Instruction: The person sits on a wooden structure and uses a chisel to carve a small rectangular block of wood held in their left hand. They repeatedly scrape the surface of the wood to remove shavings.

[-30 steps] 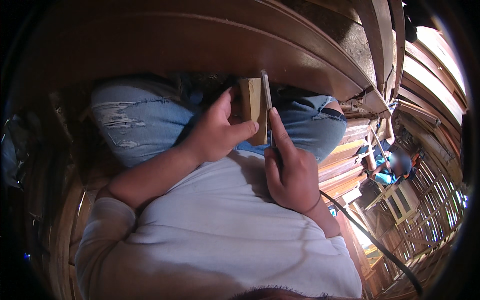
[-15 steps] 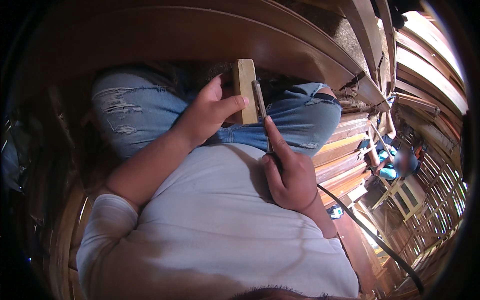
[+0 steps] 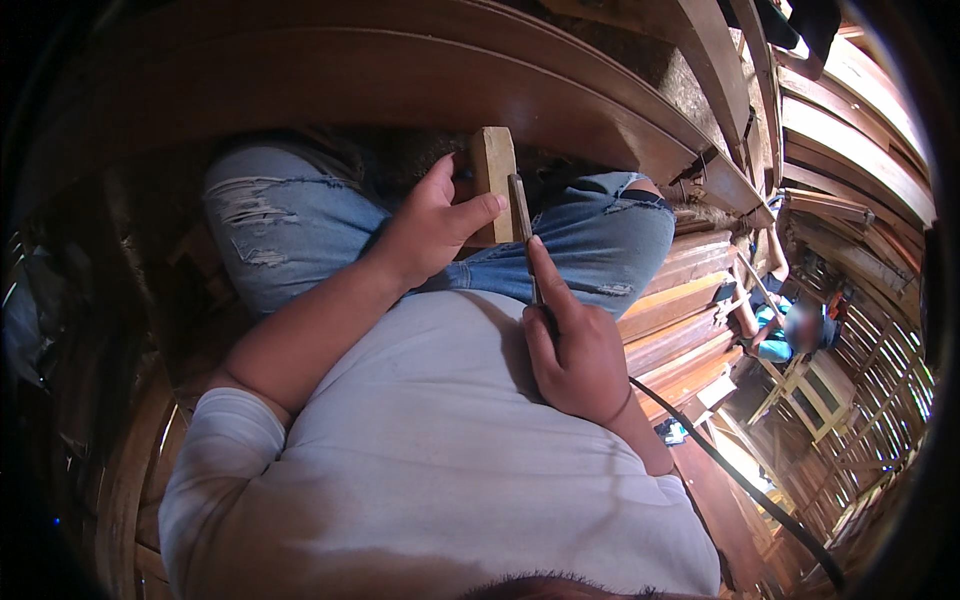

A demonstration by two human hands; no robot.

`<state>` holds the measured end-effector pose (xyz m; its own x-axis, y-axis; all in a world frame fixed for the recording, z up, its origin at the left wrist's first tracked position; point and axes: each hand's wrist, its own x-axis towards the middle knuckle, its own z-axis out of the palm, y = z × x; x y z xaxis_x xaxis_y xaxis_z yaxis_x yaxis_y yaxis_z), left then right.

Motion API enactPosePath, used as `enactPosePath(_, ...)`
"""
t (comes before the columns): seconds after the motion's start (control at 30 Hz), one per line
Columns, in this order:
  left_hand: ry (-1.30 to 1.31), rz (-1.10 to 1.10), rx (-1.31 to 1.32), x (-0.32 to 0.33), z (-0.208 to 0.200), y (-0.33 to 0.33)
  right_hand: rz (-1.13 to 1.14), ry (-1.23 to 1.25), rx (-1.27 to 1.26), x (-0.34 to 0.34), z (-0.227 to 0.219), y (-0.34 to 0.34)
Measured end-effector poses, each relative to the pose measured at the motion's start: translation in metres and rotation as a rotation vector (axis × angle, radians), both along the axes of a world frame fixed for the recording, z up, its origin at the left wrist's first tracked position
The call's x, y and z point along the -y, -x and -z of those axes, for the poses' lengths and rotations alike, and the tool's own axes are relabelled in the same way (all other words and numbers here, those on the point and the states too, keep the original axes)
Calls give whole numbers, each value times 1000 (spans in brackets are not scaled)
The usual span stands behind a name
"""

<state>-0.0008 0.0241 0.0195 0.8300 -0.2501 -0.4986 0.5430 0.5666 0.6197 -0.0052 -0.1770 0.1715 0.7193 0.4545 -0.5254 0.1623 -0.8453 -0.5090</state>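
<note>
My left hand (image 3: 435, 222) grips a yellowish-brown rectangular block (image 3: 496, 178), its thumb pressed on the near face and its other fingers mostly behind. The block stands lengthwise away from me, above my lap. My right hand (image 3: 580, 355) is closed round the handle end of a slim metal chisel (image 3: 521, 208), the index finger stretched along the shank. The chisel's flat blade lies along the block's right side and appears to touch it. Most of the handle is hidden in my palm.
A long brown board (image 3: 400, 95) curves across beyond my knees. A black cord (image 3: 735, 470) runs from near my right wrist to the lower right. Stacked planks (image 3: 680, 290) lie to the right, where another person (image 3: 775, 335) sits farther off holding a stick-like piece.
The view has shifted slightly. The chisel blade now overlaps the block's face a little more. Both hands keep their holds. A dark shape at the upper right shows more.
</note>
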Motion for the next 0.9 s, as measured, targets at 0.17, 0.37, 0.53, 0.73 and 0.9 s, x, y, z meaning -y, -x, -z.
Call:
enactPosePath(0.17, -32, 12, -4, 1, -1, 1, 44, 88, -45, -11, -7, -3)
enactPosePath(0.37, -7, -6, -8, 3, -1, 1, 16, 116, -21, -15, -7, -8)
enactPosePath(0.53, 38, -31, -15, 5, 1, 1, 28, 117, -25, -18, -6, -11)
enactPosePath(0.73, 117, -60, -30, 8, 1, 3, 36, 110, -45, -20, -5, -17)
enactPosePath(0.9, 130, -75, -27, 9, 5, 4, 39, 89, -35, -20, -1, -20)
